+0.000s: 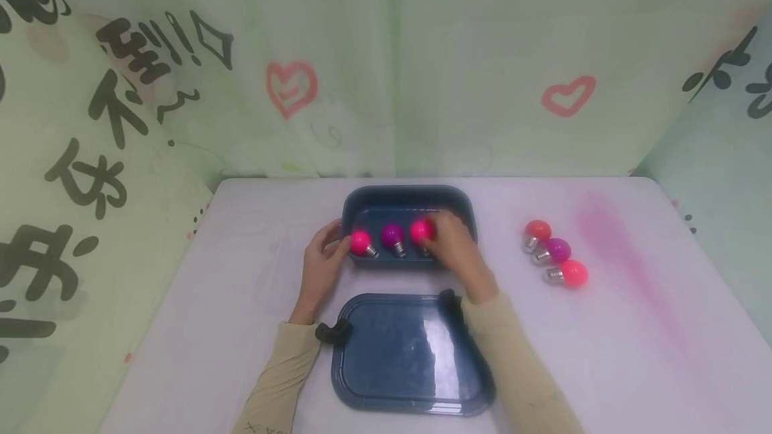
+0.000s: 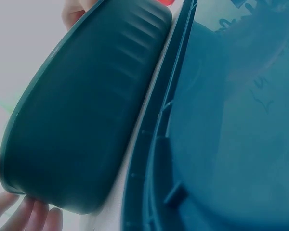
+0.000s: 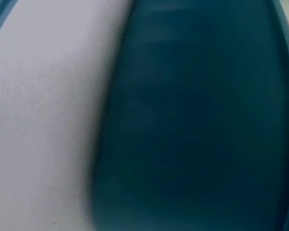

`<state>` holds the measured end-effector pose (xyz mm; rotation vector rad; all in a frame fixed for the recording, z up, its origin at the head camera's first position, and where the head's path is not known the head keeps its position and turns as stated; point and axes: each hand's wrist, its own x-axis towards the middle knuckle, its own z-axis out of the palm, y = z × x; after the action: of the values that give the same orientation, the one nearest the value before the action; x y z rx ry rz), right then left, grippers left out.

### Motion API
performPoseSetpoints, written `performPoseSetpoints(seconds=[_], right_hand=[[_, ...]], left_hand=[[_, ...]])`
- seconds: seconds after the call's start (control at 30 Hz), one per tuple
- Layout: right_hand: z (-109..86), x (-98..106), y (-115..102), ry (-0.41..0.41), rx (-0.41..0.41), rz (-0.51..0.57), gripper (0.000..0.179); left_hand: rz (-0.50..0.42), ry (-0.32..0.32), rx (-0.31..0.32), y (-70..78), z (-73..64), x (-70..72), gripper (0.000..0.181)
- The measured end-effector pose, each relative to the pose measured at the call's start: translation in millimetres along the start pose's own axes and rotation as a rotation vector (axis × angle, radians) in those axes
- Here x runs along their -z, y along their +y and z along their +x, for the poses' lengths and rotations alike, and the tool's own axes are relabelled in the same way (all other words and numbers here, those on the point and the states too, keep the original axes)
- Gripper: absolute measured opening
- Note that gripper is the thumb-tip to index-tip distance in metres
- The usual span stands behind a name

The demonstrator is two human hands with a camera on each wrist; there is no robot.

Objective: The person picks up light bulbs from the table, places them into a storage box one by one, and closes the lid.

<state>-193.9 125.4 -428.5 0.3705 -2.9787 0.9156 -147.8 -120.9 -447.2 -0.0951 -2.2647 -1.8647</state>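
Note:
A dark blue box [image 1: 410, 264] with rounded corners sits near the back of the white table. Inside it, a pink light bulb [image 1: 360, 242] lies at the left, beside a purple bulb [image 1: 392, 234]. My right hand [image 1: 455, 241] reaches over the front right of the box and pinches another pink bulb [image 1: 420, 229]; fingers hide part of its metal base. At the left end, my left hand [image 1: 322, 263] holds the box wall, with its thumb at the rim. The left wrist view shows its fingers [image 2: 31, 214] against the outside of the corner [image 2: 53, 192].
A matching blue lid [image 1: 410, 353] lies flat in front of the box, between the forearms. To the right, an orange-red bulb [image 1: 538, 229], a purple bulb [image 1: 557, 249] and a pink bulb [image 1: 574, 274] lie close together. A patterned curtain [image 1: 422, 86] hangs behind the table.

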Motion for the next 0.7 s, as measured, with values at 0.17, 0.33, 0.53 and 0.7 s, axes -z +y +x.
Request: performPoseSetpoints(seconds=[0.17, 0.33, 0.53, 0.7], right_hand=[[0.0, -1.2, 0.0, -0.004, 0.001, -0.003, 0.036], [-0.5, -1.5, -0.5, -0.005, 0.003, 0.0, 0.037], [-0.7, -1.0, 1.2, -0.003, 0.016, 0.002, 0.036], [1.4, -0.8, 7.6, 0.02, 0.049, -0.028, 0.039]], left_hand=[[0.001, 0.002, 0.002, 0.8, -0.5, -0.2, 0.047], [0.0, -0.002, 0.012, 1.8, -1.1, 0.3, 0.048], [0.004, 0.001, 0.016, 1.9, -1.1, 0.1, 0.048], [0.002, 0.003, 0.011, 0.6, -0.2, -0.4, 0.048]])
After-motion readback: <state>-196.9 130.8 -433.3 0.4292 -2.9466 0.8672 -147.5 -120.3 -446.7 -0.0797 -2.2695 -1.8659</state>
